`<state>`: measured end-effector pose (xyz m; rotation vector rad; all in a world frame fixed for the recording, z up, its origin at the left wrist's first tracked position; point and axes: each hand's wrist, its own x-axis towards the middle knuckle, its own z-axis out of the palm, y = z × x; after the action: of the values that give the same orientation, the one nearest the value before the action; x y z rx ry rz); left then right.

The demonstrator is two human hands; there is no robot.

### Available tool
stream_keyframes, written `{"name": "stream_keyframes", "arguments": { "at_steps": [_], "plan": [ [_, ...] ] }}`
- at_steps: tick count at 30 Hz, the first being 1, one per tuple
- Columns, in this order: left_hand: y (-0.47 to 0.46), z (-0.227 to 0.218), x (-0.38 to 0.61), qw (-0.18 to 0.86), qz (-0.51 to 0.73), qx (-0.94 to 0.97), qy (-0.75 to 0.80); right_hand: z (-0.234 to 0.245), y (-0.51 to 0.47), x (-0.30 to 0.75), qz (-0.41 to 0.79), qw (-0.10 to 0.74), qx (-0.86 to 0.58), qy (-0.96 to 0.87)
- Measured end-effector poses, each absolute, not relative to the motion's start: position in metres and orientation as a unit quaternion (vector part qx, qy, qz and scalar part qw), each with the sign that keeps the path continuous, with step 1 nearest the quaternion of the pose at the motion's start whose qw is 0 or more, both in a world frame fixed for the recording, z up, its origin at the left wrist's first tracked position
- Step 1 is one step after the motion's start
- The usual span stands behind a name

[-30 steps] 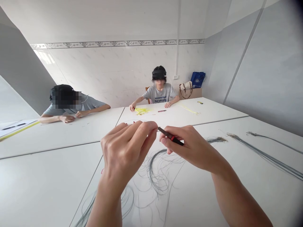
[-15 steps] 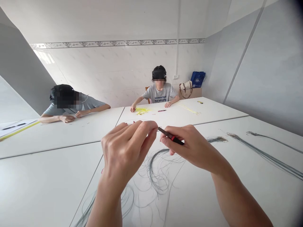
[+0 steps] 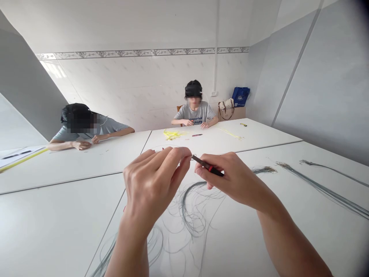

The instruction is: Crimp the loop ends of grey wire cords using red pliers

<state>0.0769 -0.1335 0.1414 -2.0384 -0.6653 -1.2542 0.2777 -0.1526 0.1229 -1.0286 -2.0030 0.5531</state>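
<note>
The white bench [image 3: 57, 227] carries a loose tangle of thin grey strands [image 3: 192, 215] and, to the right, long straight grey bundles [image 3: 323, 192]; farther along lie yellow strands [image 3: 172, 135] and a small dark marker [image 3: 197, 135].

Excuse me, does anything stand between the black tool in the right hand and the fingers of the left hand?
Nothing visible does. The black tool, held in the right hand, points at the left hand, and its tip sits right by the fingertips.
</note>
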Motion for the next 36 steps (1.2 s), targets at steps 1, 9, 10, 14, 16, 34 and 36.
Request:
{"name": "stream_keyframes", "arguments": {
  "at_steps": [1,9,10,14,16,34,36],
  "plan": [
    [-0.1331,0.1414,0.0768,0.322,-0.479,-0.776,-0.252,0.1226,-0.1525,0.2778,0.217,0.4,-0.407,-0.792],
    [-0.1312,0.1403,0.0749,0.277,-0.52,-0.76,-0.276,0.1228,-0.1529,0.2766,0.205,0.408,-0.403,-0.793],
    [-0.1318,0.1399,0.0751,0.263,-0.528,-0.758,-0.28,0.1229,-0.1532,0.2763,0.204,0.41,-0.402,-0.793],
    [-0.1354,0.1391,0.0774,0.2,-0.552,-0.749,-0.308,0.1224,-0.154,0.2753,0.205,0.413,-0.397,-0.793],
    [-0.137,0.1389,0.0791,0.187,-0.561,-0.742,-0.314,0.1221,-0.1539,0.275,0.206,0.414,-0.396,-0.793],
    [-0.1404,0.145,0.0781,-0.026,-0.501,-0.772,-0.391,0.1212,-0.1502,0.2761,0.099,0.42,-0.41,-0.803],
    [-0.1409,0.1453,0.0783,-0.029,-0.508,-0.767,-0.391,0.1215,-0.1494,0.2774,0.091,0.415,-0.409,-0.808]
  ]
}}
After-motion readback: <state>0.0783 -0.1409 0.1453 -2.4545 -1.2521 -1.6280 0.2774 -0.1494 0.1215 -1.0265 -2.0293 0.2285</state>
